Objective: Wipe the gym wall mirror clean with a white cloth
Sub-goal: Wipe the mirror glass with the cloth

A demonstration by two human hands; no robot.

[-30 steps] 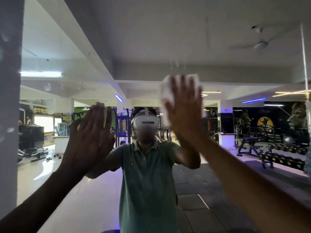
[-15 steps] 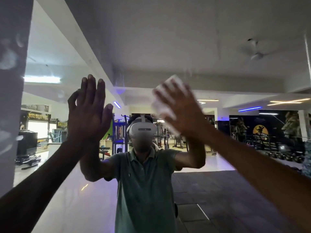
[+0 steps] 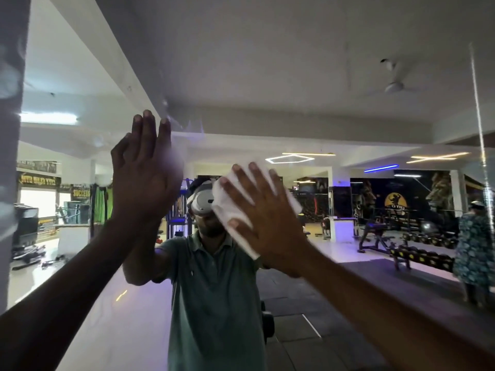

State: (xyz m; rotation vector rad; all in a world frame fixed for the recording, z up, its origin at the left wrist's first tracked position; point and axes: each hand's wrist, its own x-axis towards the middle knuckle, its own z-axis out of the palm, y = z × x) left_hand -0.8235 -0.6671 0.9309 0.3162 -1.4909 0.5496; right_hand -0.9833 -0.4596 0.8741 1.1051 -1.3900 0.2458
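cloth pinned flat to mirror under spread right hand; left hand beside it, fingers straight, empty. keep pressure even, overlap strokes.

Dim gym, ceiling fan, dumbbell rack

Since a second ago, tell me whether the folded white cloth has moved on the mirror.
Yes. The folded white cloth under the right hand has slid down and left, from the reflected ceiling beam onto the reflected headset.
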